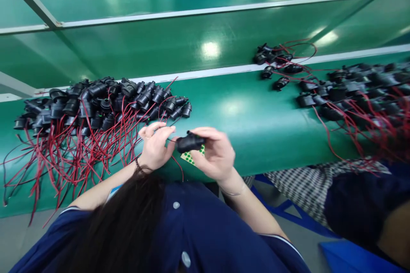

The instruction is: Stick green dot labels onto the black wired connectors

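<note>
Over the near edge of the green bench, my right hand (218,153) is closed around one end of a small black pump (188,141), a rounded plastic body with a short spout on top. The pump lies roughly sideways, its other end toward my left hand (156,145). My left fingers are pinched together around a thin dark wire at the pump's left end; the fingertips are partly hidden. Below the pump, a pale sheet with round green stickers (188,158) shows in part. A red wire (178,166) hangs between my hands.
A heap of similar black pumps (105,98) with red and black wires covers the bench's left side. A smaller group (272,57) sits at back right, and a larger pile (358,89) farther right. Another person's checkered clothing (297,187) is at lower right. A raised green panel (160,47) runs behind.
</note>
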`<move>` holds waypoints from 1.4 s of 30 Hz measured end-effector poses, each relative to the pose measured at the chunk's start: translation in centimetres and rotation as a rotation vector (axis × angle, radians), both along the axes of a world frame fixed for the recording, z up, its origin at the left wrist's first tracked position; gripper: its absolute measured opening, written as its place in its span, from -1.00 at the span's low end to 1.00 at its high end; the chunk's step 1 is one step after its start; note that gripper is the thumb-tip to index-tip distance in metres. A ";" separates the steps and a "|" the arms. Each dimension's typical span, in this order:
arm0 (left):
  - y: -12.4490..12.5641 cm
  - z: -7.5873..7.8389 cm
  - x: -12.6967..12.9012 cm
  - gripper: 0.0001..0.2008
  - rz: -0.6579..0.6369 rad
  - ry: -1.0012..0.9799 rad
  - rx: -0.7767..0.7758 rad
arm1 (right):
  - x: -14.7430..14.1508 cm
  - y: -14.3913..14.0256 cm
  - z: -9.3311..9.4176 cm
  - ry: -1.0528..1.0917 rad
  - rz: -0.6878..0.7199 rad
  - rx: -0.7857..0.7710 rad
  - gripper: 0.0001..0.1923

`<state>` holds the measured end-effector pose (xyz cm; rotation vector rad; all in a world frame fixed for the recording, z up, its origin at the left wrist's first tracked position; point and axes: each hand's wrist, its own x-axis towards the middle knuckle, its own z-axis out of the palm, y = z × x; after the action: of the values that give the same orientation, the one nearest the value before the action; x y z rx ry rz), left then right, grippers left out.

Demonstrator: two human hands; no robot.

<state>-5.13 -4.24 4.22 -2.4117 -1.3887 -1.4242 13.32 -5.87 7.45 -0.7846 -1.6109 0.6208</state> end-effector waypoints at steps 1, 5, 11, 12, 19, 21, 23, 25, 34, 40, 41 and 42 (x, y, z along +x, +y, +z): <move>0.0 0.8 -0.3 -0.80 0.027 0.030 -0.028 | 0.6 0.2 0.6 0.072 -0.027 -0.044 -0.60; -0.5 3.8 -1.5 -0.85 -0.153 0.034 -0.217 | 3.6 3.6 1.7 0.141 -0.197 -0.208 -0.65; -1.5 4.0 -1.8 -0.81 -0.290 0.061 -0.495 | 5.9 12.4 -2.5 -0.221 -0.071 -0.733 -0.73; -1.5 3.6 -1.7 -0.83 -0.288 0.079 -0.532 | 5.8 13.4 -3.2 -0.332 -0.084 -0.777 -0.74; -1.0 0.2 -1.4 -0.82 -0.200 0.186 -0.587 | 6.5 16.5 -4.2 -0.723 -0.261 -0.670 -0.68; -0.9 -0.3 -1.4 -0.82 -0.154 0.181 -0.528 | 8.8 17.7 -3.5 -0.811 -0.377 -0.660 -0.68; -0.9 -0.6 -1.4 -0.82 -0.118 0.150 -0.470 | 12.0 19.0 -2.8 -0.882 -0.528 -0.684 -0.68; -0.9 -0.9 -1.2 -0.82 -0.114 0.113 -0.420 | 15.4 20.2 -2.2 -0.933 -0.688 -0.719 -0.61; -1.2 -1.6 -0.3 -0.81 -0.250 0.080 -0.297 | 22.1 23.0 -1.8 -1.066 -0.921 -0.730 -0.47; -1.9 -0.8 0.4 -0.67 -0.517 0.348 -0.301 | 21.0 24.5 -2.5 -1.055 -0.784 -0.696 -0.60; -1.7 -0.4 0.5 -0.68 -0.520 0.365 -0.312 | 20.6 24.5 -2.7 -1.044 -0.743 -0.688 -0.57; -1.4 0.0 0.6 -0.68 -0.509 0.371 -0.326 | 20.1 24.6 -2.9 -1.031 -0.703 -0.678 -0.52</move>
<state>-4.55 -5.63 4.24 -3.1941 -1.0274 -0.7583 33.40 18.68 4.54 -2.3249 -1.8005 0.2044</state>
